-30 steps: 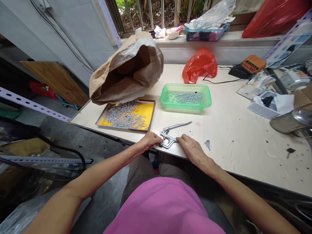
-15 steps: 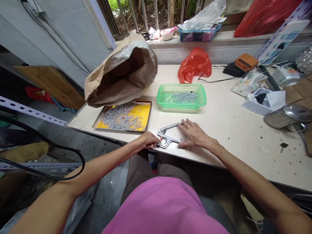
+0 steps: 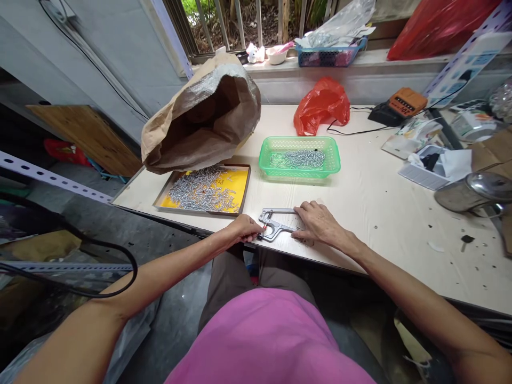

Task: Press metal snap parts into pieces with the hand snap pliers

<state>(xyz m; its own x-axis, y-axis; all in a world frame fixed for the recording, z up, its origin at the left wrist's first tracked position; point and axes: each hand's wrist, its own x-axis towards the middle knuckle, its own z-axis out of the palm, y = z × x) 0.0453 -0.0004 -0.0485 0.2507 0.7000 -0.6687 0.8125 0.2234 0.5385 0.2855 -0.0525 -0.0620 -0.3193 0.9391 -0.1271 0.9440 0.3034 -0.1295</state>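
Grey metal hand-press pliers (image 3: 273, 230) lie at the table's front edge, jaws to the left, with a spring between the handles and a small red part at the jaw. My right hand (image 3: 318, 224) is closed around the ends of both handles, fingers over the upper one and thumb at the lower one. At the jaw, my left hand (image 3: 247, 229) has its fingers pinched together; whatever is in them is too small to make out. Just beyond my left hand is a shallow yellow-bottomed tray (image 3: 241, 188) of small silvery metal pieces (image 3: 200, 192).
A green basket (image 3: 264, 168) with more metal pieces stands behind the pliers. A large open paper bag (image 3: 172, 144) leans over the tray. Further back are a red plastic bag (image 3: 322, 104) and an orange-black battery charger (image 3: 406, 101). At right stands a metal jug (image 3: 456, 194).
My right hand has squeezed the pliers: the upper handle has swung down towards the lower one, now nearly level. My left hand stays pinched at the jaw.
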